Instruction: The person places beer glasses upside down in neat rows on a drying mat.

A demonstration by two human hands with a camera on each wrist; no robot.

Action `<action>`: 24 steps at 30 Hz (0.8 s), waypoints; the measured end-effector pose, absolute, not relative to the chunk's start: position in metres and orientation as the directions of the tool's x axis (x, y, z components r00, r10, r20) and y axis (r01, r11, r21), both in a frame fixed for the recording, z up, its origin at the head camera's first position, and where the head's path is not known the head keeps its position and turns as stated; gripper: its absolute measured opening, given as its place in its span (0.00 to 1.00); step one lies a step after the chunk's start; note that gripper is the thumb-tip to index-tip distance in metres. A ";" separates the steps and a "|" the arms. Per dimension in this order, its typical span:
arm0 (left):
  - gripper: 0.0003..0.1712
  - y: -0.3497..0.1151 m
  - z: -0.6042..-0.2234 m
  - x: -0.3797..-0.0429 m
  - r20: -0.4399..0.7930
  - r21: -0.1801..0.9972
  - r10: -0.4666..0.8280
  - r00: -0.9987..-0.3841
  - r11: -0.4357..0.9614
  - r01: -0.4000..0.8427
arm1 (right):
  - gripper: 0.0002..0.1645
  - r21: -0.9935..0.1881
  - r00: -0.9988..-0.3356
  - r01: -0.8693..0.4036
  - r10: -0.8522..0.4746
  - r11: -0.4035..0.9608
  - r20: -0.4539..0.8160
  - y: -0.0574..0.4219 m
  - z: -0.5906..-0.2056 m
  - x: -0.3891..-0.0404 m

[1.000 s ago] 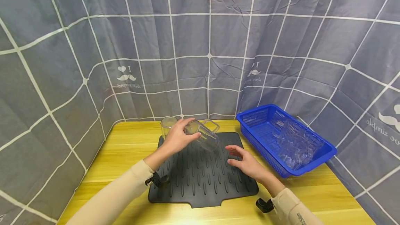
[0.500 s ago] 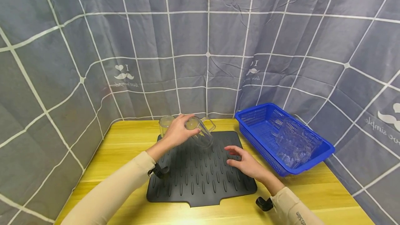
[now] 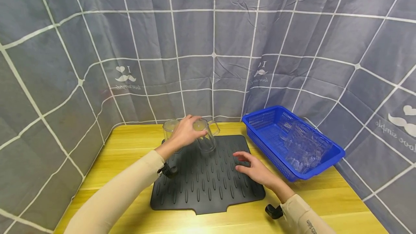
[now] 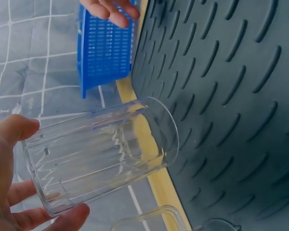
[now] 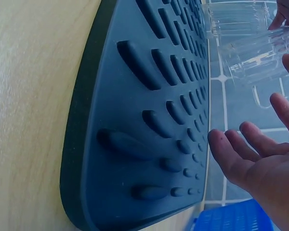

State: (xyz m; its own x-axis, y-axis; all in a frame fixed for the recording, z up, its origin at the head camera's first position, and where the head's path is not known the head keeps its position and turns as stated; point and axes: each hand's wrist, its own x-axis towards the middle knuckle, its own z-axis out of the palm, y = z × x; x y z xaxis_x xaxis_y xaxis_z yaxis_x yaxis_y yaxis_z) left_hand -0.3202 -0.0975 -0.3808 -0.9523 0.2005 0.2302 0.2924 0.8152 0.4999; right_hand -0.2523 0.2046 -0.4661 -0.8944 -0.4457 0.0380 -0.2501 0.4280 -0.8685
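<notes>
My left hand (image 3: 186,133) grips a clear glass mug (image 3: 206,141) by its base end over the back of a black ridged mat (image 3: 208,183). In the left wrist view the mug's base lies between thumb and fingers, and its wide rim (image 4: 176,130) points toward the mat. The mug is slightly tilted, with its handle (image 3: 215,128) on the right. A second glass mug (image 3: 168,128) stands at the mat's back left, partly hidden by the left hand. My right hand (image 3: 255,169) hovers over the mat's right side, fingers loosely bent, holding nothing.
A blue plastic basket (image 3: 260,147) stands to the right of the mat, with several clear glass items (image 3: 305,151) in its nearer part. Beneath is a yellow wooden table (image 3: 130,154). A grey checked curtain (image 3: 195,46) hangs around the back and sides.
The left hand has swung the mug's rim end leftward and down, so the mug is closer to vertical over the mat. The right hand has barely moved.
</notes>
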 end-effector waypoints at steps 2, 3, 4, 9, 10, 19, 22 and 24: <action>0.39 -0.096 -0.381 -0.323 0.233 0.485 0.203 -0.951 0.823 0.295 | 0.29 -0.867 -0.895 -0.250 -0.444 0.431 0.037 0.205 -0.466 -0.253; 0.39 -0.096 -0.381 -0.324 0.234 0.477 0.205 -0.950 0.828 0.296 | 0.29 -0.867 -0.895 -0.250 -0.444 0.432 0.037 0.205 -0.466 -0.253; 0.39 -0.095 -0.381 -0.326 0.236 0.469 0.204 -0.950 0.833 0.295 | 0.29 -0.867 -0.895 -0.249 -0.444 0.431 0.037 0.205 -0.466 -0.253; 0.40 -0.092 -0.384 -0.332 0.225 0.435 0.196 -0.955 0.857 0.278 | 0.28 -0.869 -0.896 -0.241 -0.443 0.433 0.029 0.206 -0.465 -0.252; 0.40 -0.091 -0.384 -0.333 0.221 0.431 0.193 -0.956 0.860 0.274 | 0.28 -0.870 -0.896 -0.239 -0.443 0.432 0.026 0.206 -0.465 -0.252; 0.41 -0.087 -0.390 -0.341 0.189 0.401 0.182 -0.965 0.883 0.245 | 0.28 -0.868 -0.897 -0.242 -0.441 0.434 0.030 0.209 -0.470 -0.253; 0.42 -0.087 -0.394 -0.343 0.181 0.390 0.176 -0.968 0.890 0.235 | 0.28 -0.867 -0.897 -0.247 -0.441 0.432 0.035 0.210 -0.472 -0.253; 0.42 -0.086 -0.396 -0.344 0.173 0.381 0.175 -0.969 0.896 0.230 | 0.28 -0.869 -0.897 -0.246 -0.441 0.430 0.035 0.210 -0.473 -0.252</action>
State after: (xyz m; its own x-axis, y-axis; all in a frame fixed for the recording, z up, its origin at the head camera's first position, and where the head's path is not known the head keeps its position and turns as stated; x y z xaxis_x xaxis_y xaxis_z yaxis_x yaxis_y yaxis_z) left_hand -0.3438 -0.0861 -0.3955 -0.9693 0.1751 0.1727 0.2296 0.8957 0.3807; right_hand -0.2520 0.2100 -0.4729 -0.8968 -0.4410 0.0351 -0.2456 0.4301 -0.8687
